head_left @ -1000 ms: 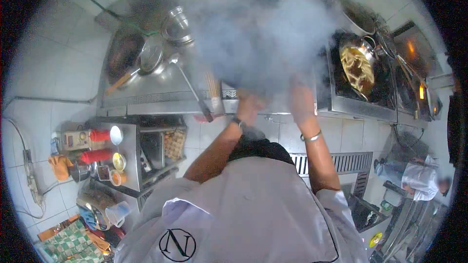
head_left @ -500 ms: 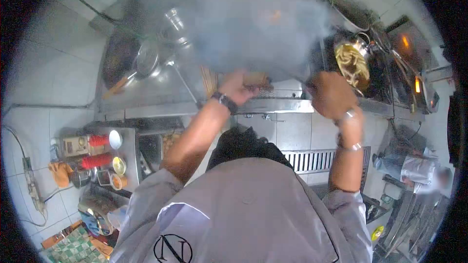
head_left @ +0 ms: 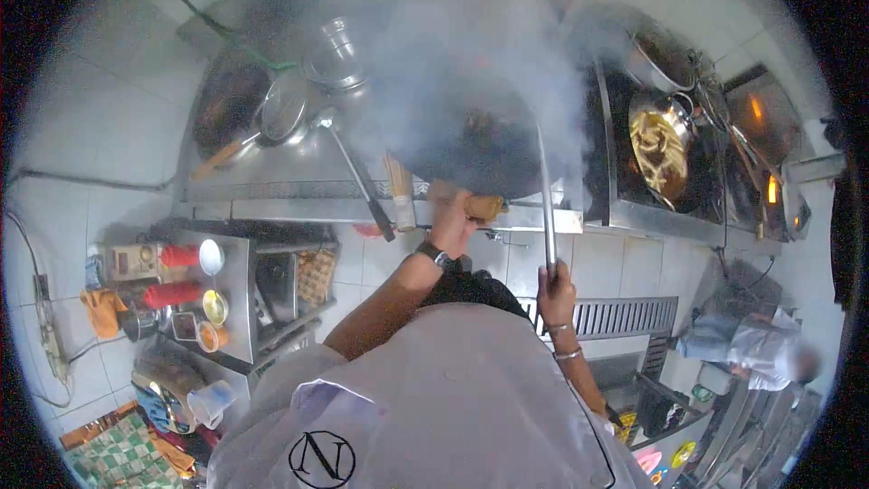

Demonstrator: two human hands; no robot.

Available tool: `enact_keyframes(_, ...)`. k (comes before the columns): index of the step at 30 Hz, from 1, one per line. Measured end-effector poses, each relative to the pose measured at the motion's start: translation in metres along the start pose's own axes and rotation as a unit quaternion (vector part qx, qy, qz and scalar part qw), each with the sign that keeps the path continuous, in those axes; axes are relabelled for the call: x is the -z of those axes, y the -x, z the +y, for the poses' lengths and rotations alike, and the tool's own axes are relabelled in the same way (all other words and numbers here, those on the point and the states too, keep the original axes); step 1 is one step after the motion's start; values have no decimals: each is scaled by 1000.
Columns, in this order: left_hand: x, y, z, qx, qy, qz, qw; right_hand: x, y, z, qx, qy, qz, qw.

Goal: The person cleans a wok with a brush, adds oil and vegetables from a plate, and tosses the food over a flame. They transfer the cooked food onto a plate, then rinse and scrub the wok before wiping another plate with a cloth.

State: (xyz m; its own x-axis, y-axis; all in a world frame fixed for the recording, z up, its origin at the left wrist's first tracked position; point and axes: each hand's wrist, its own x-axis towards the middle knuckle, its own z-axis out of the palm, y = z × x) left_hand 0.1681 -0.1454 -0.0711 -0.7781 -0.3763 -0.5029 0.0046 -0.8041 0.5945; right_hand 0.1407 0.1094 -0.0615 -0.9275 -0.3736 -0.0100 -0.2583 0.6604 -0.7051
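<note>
At the stove's front edge, my left hand (head_left: 452, 223) is closed around a tan folded cloth (head_left: 484, 207) on the near side of a dark wok (head_left: 489, 158). White smoke covers much of the wok, and its contents cannot be made out. My right hand (head_left: 556, 294) grips the lower end of a long metal utensil (head_left: 547, 190), whose far end vanishes in the smoke. Left of the cloth lies a bamboo brush (head_left: 400, 188), beside a ladle with a dark handle (head_left: 358, 172).
A strainer (head_left: 284, 107) rests on the left counter. On the right, a pan (head_left: 659, 147) holds pale strips in liquid. Red bottles (head_left: 172, 293) and small bowls (head_left: 214, 306) stand at left. Another person (head_left: 760, 344) is at far right.
My right hand has moved left and down, and the long utensil now shows clearly. The smoke has thinned, revealing the wok. My left hand has shifted slightly down; the other person appears farther left.
</note>
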Motion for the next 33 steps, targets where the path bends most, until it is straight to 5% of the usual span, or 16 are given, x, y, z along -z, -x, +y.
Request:
enact_keyframes(10, -9, -25, 26, -48, 12, 55, 997, -9, 6, -1, -61, -128, -5, 990)
enact_keyframes(12, -1, -35, 18, -50, 12, 32, 998, -9, 5, -12, -186, -335, -58, 922)
enact_keyframes(20, 7, -33, 2, -58, -33, 60, 996, -2, 0, -42, -244, -397, -81, 881)
enact_keyframes(23, 19, -47, -9, 11, -82, 22, 996, 4, -1, -56, -224, -469, -115, 847)
enact_keyframes(28, 4, -34, -1, 8, -94, 17, 995, 31, -35, -166, -231, -531, -210, 787)
enact_keyframes(30, 25, -60, -25, -46, -61, -122, 990, 21, -57, -220, -265, -526, -240, 772)
enact_keyframes(31, 19, -52, -20, -67, -122, -31, 990, 9, -68, -241, -260, -516, -268, 771)
enact_keyframes(32, 18, -43, -20, -81, 81, -93, 989, -7, -79, -262, -255, -505, -295, 770)
enact_keyframes(33, 17, -42, -22, -100, 100, -98, 985, -28, -91, -282, -253, -521, -321, 749)
